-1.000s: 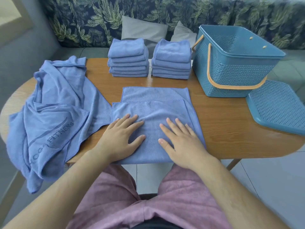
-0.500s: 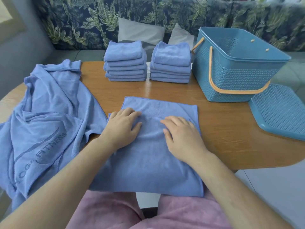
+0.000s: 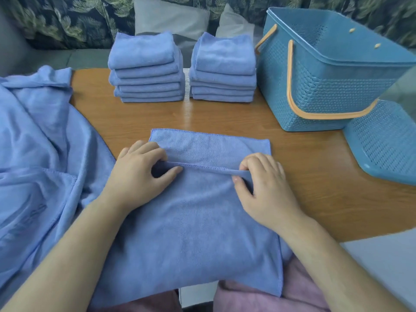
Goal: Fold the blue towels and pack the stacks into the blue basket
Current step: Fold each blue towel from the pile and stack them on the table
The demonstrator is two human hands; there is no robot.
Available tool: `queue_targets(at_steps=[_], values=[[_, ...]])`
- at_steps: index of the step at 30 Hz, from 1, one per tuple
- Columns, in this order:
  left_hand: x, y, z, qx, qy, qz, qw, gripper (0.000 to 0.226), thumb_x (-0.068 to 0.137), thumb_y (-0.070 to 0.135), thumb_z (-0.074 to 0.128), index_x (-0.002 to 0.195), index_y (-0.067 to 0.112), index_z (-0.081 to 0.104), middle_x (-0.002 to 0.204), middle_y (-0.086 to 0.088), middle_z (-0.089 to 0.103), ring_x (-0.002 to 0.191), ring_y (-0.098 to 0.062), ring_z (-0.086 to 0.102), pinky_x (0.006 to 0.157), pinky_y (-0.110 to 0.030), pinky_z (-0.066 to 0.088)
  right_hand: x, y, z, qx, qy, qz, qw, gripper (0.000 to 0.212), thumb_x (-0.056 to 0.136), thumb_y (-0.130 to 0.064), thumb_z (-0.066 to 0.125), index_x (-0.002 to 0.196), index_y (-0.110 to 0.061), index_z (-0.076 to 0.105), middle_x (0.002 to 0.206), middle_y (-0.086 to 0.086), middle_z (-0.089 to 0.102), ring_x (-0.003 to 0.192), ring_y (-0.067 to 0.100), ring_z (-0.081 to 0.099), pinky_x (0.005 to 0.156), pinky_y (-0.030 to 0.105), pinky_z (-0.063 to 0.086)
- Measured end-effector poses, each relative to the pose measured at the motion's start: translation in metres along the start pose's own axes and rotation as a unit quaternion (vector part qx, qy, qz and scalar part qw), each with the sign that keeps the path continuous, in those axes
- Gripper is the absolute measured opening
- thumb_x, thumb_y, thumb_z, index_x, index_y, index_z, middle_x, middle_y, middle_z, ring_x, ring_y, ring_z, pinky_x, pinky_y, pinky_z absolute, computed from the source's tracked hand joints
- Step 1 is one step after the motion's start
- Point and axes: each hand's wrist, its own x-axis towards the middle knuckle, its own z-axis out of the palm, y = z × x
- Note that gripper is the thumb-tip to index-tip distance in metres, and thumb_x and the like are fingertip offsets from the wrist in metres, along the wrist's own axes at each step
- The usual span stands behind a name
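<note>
I see left hand (image 3: 137, 174) and right hand (image 3: 263, 183) pinching towel (image 3: 191, 221) fold edge, fingers curled; basket (image 3: 326, 86) far right on worktop (image 3: 225, 118).

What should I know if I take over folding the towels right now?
Hands: the left hand and right hand each pinch the hemmed edge across the middle of the towel, which hangs off the near edge of the table.
Done: a left stack and a right stack of folded towels stand at the back, beside the blue basket.
Left: finish this fold, fold the loose towels on the left, then pack the stacks into the basket.
</note>
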Motion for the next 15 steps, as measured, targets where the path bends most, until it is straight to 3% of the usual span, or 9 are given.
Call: queue_targets(at_steps=[4,8,10,13,15], values=[[-0.001,-0.016,-0.012,-0.046,-0.017,-0.041,0.998,0.032,0.083,0.057,0.053,0.075,0.027,0.053,0.077,0.012,0.051,0.088,-0.016,0.047,0.084,-0.041,0.039,0.013,0.025,-0.015,0.108,-0.034,0.074,0.991,0.024,0.093,-0.034,0.069,0.084,-0.023,0.050,0.077,-0.011,0.055,0.075,0.012,0.053,0.071,0.033,0.041],[0.002,-0.019,-0.019,-0.118,-0.027,-0.065,0.991,0.019,0.080,0.035,0.048,0.078,0.018,0.059,0.075,0.006,0.057,0.088,-0.020,0.051,0.083,-0.047,0.044,0.033,0.046,-0.024,0.127,-0.132,0.096,0.978,0.030,0.083,-0.047,0.075,0.079,-0.028,0.052,0.078,-0.015,0.060,0.070,0.006,0.054,0.064,0.022,0.040],[0.004,-0.020,-0.020,-0.136,-0.024,-0.081,0.987,0.014,0.081,0.028,0.049,0.080,0.020,0.060,0.076,0.006,0.060,0.088,-0.016,0.053,0.081,-0.042,0.045,0.039,0.055,-0.027,0.139,-0.177,0.089,0.970,0.028,0.080,-0.048,0.079,0.081,-0.032,0.056,0.079,-0.022,0.060,0.069,0.004,0.053,0.063,0.020,0.039],[0.011,-0.025,-0.021,-0.132,-0.036,-0.086,0.987,0.011,0.091,0.025,0.055,0.082,0.027,0.061,0.075,0.011,0.062,0.077,-0.005,0.055,0.067,-0.032,0.042,0.043,0.070,-0.030,0.230,-0.213,0.108,0.944,0.020,0.082,-0.033,0.083,0.093,-0.033,0.066,0.087,-0.014,0.069,0.079,0.011,0.065,0.079,0.034,0.053],[0.021,-0.031,-0.022,-0.112,-0.054,-0.094,0.988,0.010,0.093,0.026,0.057,0.083,0.027,0.059,0.074,0.015,0.061,0.070,-0.002,0.055,0.060,-0.028,0.040,0.048,0.078,-0.031,0.258,-0.216,0.115,0.935,0.013,0.088,-0.024,0.078,0.097,-0.030,0.071,0.096,-0.010,0.074,0.091,0.014,0.070,0.087,0.039,0.055]])
